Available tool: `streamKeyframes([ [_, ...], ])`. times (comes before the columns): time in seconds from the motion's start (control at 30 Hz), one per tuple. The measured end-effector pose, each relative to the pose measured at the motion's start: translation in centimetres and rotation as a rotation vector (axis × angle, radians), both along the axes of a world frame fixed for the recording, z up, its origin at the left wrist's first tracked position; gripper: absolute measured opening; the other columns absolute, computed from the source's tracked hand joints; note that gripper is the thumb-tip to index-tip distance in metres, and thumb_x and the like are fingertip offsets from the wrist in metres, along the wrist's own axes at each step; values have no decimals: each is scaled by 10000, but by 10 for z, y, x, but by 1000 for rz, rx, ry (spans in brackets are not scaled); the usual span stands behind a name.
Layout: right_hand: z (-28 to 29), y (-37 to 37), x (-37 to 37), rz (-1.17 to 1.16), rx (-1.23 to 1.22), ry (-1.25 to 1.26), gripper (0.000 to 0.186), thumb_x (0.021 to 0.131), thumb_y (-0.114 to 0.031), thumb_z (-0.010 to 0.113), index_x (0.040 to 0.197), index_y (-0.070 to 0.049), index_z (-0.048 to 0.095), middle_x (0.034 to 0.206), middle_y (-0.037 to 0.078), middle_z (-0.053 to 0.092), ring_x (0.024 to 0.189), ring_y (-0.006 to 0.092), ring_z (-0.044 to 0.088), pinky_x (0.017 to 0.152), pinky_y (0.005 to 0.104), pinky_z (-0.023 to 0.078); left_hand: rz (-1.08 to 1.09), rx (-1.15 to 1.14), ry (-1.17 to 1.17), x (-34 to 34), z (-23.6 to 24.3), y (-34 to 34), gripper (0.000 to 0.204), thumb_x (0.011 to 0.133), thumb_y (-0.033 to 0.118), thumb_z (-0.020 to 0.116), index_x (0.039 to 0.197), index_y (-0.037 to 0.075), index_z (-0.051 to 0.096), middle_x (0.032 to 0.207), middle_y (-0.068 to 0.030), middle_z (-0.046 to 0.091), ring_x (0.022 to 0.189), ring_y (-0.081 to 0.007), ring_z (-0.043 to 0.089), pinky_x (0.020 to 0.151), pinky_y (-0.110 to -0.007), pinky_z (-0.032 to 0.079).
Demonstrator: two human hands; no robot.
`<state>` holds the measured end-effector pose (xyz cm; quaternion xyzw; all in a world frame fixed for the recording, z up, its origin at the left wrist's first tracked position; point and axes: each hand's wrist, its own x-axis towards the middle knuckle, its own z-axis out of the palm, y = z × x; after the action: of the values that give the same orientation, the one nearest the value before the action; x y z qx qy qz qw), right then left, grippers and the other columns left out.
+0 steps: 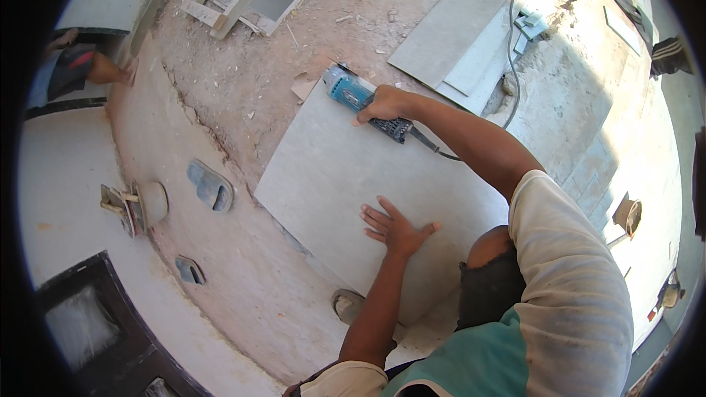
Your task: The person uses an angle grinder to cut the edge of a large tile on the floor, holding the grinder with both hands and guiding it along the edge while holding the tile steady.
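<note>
A large pale grey tile (309, 176) lies on the dusty ground beneath me. My right hand (379, 105) grips a teal angle grinder (346, 90) at the tile's upper corner; the grinder's dark cord runs off to the right, and I cannot make out exactly where its disc meets the tile. My left hand (397, 229) rests on the lower middle of the tile with fingers spread, holding nothing. My bent knee (487, 246) is beside the tile's right part, and my sandalled foot (346, 305) shows at its lower edge.
Tile sheets (441, 37) with small offcuts (529, 26) lie at upper right. A wooden frame (224, 11) sits at top. Loose slippers (209, 184) and a bucket (153, 204) are left. Another person's leg (103, 68) shows at far left. A second bucket (626, 215) stands right.
</note>
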<state>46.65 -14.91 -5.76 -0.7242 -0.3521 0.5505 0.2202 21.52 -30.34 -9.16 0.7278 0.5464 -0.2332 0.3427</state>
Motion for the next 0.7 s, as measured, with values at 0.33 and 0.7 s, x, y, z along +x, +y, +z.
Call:
streamKeyframes([
  [0.33, 4, -24, 2, 18, -1, -4, 892, 625, -455, 836, 1200, 175, 575, 1183, 277, 625, 1070, 339, 631, 889, 355, 496, 10, -1, -11, 1, 2, 0, 1568, 584, 713, 804, 1456, -43, -258, 1441, -416, -334, 1355, -520, -357, 1049, -669, -173],
  [0.7, -4, -46, 1, -17, 19, -38, 818, 584, -489, 833, 1037, 169, 658, 1085, 274, 665, 994, 335, 658, 822, 358, 512, 2, 2, -4, 2, 3, 0, 1569, 588, 708, 806, 1449, -53, -263, 1437, -424, -331, 1355, -518, -360, 1051, -669, -171],
])
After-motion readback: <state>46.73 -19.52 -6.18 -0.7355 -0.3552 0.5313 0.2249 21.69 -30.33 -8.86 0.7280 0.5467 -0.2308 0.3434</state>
